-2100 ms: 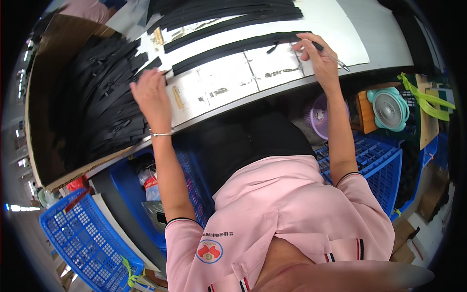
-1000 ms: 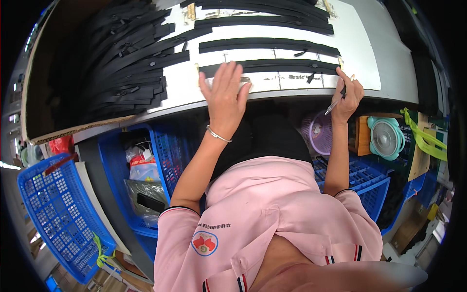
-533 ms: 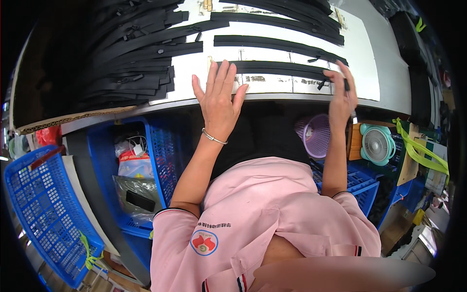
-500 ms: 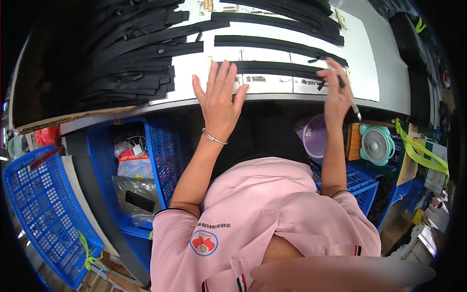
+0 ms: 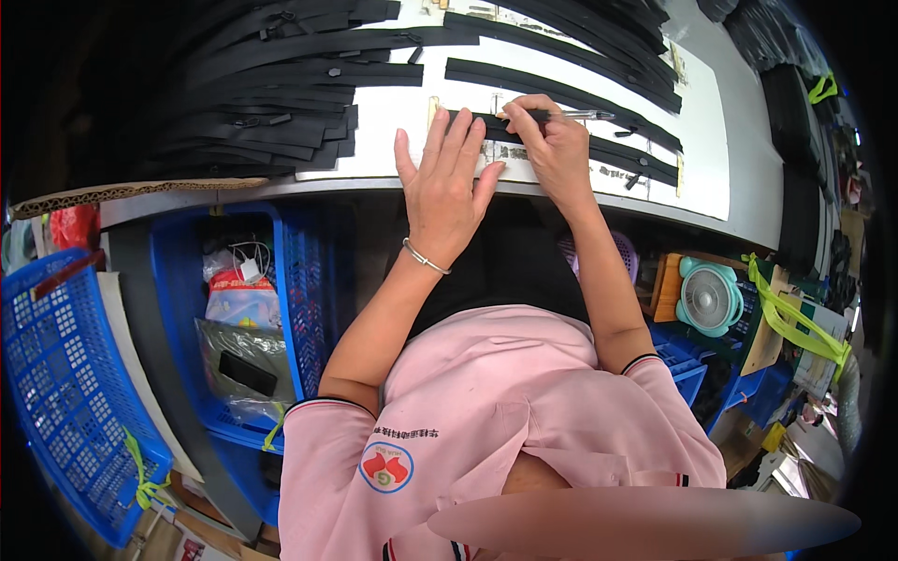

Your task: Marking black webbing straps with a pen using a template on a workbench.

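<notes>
My left hand (image 5: 441,192) lies flat with its fingers stretched out, the fingertips over the left end of the nearest black zipper (image 5: 617,154) on a white board (image 5: 379,140). Close beside it, my right hand (image 5: 558,154) pinches a slim pen (image 5: 591,115) with a dark barrel and a silvery end that points right. The pen's other end is at the same zipper, near my left fingertips. Further black zippers (image 5: 561,82) run roughly parallel beyond this one. The nearest zipper's pull (image 5: 636,178) hangs off its right part.
A thick pile of black zippers (image 5: 281,122) covers the board's left. Below the table edge stand a blue crate (image 5: 290,309) holding bags and a phone, another blue basket (image 5: 70,374), a purple basket (image 5: 622,257) and a small teal fan (image 5: 709,297). Black bundles (image 5: 800,122) lie far right.
My right hand has moved left along the nearest zipper with the pen, from its right end to beside my left hand. My left hand stays flat on the zipper's left end. The view has shifted slightly.
</notes>
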Demonstrator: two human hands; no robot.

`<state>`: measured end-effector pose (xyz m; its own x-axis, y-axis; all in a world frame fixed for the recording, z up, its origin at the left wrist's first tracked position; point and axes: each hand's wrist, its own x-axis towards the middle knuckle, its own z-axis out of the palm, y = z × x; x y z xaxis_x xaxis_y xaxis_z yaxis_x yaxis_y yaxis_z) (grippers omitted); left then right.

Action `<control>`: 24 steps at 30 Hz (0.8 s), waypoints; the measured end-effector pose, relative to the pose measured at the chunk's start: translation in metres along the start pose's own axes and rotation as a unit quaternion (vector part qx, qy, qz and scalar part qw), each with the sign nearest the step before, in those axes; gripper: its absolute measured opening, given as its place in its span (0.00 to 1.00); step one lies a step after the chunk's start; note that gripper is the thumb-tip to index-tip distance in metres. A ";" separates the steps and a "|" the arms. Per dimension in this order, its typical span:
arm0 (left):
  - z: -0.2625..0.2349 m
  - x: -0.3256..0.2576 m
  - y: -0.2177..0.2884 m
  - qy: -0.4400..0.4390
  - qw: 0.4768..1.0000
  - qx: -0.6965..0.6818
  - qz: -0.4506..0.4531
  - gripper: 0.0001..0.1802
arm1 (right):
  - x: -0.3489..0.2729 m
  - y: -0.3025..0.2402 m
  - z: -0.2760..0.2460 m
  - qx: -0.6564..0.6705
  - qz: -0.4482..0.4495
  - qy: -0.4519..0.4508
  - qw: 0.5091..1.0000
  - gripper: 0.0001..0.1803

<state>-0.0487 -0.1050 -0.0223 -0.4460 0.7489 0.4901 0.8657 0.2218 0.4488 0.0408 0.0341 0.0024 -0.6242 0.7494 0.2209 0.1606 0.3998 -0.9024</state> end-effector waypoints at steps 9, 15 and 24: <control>0.001 0.000 0.000 0.003 1.000 0.003 0.003 0.28 | 0.001 0.000 0.000 -0.044 -0.021 -0.018 0.999 0.11; 0.002 0.000 -0.001 0.001 1.000 0.008 0.002 0.28 | -0.002 0.002 -0.004 -0.003 -0.010 -0.031 0.999 0.11; 0.004 0.000 0.000 0.000 1.000 0.013 0.002 0.27 | -0.003 0.006 -0.004 -0.015 -0.053 -0.054 0.997 0.12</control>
<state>-0.0477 -0.1026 -0.0249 -0.4420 0.7500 0.4921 0.8734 0.2346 0.4269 0.0467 0.0364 -0.0018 -0.7174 0.6416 0.2716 0.1117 0.4907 -0.8641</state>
